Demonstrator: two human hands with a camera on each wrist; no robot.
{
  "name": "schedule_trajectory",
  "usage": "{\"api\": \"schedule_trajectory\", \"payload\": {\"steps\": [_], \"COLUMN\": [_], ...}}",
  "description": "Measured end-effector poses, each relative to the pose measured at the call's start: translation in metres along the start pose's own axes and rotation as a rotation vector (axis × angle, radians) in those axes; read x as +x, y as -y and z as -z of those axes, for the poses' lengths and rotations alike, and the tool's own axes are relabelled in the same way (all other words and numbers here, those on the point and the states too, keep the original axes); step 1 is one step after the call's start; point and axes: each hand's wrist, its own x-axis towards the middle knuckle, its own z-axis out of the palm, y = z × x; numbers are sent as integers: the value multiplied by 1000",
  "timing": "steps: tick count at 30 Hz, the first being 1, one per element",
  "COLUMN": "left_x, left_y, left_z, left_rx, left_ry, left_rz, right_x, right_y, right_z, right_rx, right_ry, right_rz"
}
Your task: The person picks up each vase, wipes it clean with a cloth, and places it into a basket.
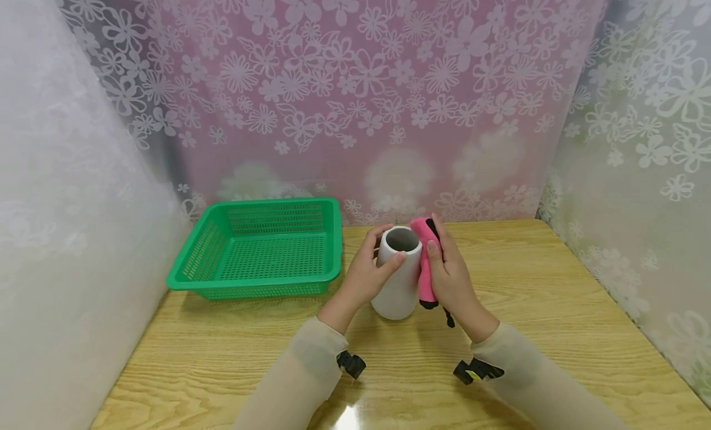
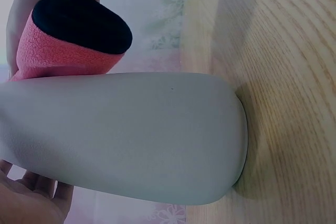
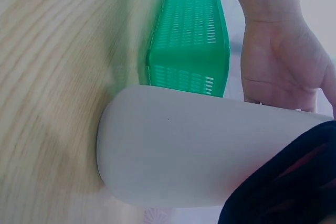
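Note:
A white vase (image 1: 395, 291) with a round open mouth stands upright on the table. My left hand (image 1: 365, 271) grips it near the top from the left, thumb just below the rim and fingers round the far side. On the vase's right side, my right hand (image 1: 452, 276) holds a pink fleecy pad (image 1: 425, 285) with black ends and a black cord against the wall. In the left wrist view the pink pad (image 2: 58, 56) lies along the vase (image 2: 136, 140). Black trim (image 3: 286, 182) overlaps the vase (image 3: 173, 145) in the right wrist view.
A green plastic basket (image 1: 255, 285) with perforated walls sits at the back left of the wooden table (image 1: 533, 282). Flower-patterned curtains (image 1: 355, 97) enclose the back and sides. Small black wrist cameras sit on both sleeves.

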Motion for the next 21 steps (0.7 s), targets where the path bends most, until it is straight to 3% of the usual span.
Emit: {"api": "schedule_trajectory", "payload": {"steps": [12,21], "left_x": [0,-1], "left_y": [-1,-1], "left_z": [0,0], "left_rx": [4,14], "left_ry": [-7,-9], "left_rz": [-7,-9], "right_x": [-4,-9], "right_y": [-15,-32], "right_z": [-6,-12], "right_rx": [2,-53], "right_ry": [94,122], "right_rz": [-206,-229]}}
